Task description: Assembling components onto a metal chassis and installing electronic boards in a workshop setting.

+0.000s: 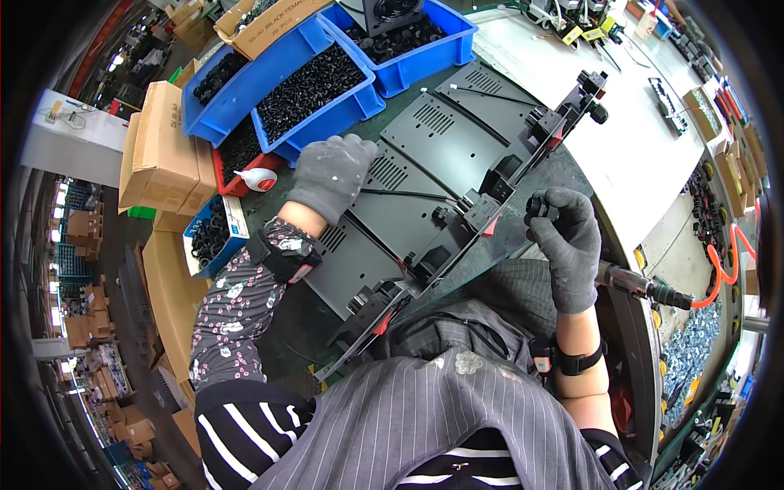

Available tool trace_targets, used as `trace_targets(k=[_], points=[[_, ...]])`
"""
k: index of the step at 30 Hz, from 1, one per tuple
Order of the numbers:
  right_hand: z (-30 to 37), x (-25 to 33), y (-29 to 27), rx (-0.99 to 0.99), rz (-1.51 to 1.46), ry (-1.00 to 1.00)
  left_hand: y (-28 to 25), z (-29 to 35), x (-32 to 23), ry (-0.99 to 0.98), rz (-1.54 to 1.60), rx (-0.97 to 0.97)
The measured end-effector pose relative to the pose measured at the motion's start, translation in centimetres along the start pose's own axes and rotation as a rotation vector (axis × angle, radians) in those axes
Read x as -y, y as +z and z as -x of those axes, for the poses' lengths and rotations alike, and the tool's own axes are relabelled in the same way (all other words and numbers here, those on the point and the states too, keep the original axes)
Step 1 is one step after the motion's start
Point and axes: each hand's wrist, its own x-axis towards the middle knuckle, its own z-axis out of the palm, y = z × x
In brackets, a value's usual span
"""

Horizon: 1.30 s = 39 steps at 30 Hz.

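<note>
My right hand, in a grey glove, pinches a small round black part between thumb and fingers, above the right side of the workbench. My left hand, also gloved, is closed over the left edge of the dark metal panels; its fingertips and anything in them are hidden. A black cable runs rightward across a panel from beside this hand. The vented panels lie side by side, with black fittings and red pieces along their near right edge.
Blue bins of small black parts stand behind my left hand. Left of it are a red bin, a white bottle and cardboard boxes. A power driver with an orange coiled hose is beside my right wrist.
</note>
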Motion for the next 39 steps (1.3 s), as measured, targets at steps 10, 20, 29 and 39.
trace_targets(k=[10, 20, 29, 39], points=[[0.1, -0.3, -0.2, 0.002, 0.000, -0.018, -1.5, 0.1, 1.3, 0.005, 0.499, 0.291], [0.4, 1.0, 0.5, 0.006, -0.082, -0.016, -6.5, 0.4, -2.5, -0.280, 1.775, 0.511], [-1.6, 1.4, 1.8, -0.094, 0.232, -0.299, -7.1, -3.0, -5.9, -0.066, 1.752, 0.264], [-2.7, 2.2, 2.4, -0.116, 0.499, -0.303, -6.0, -5.0, -7.4, 0.248, 1.766, 0.234]])
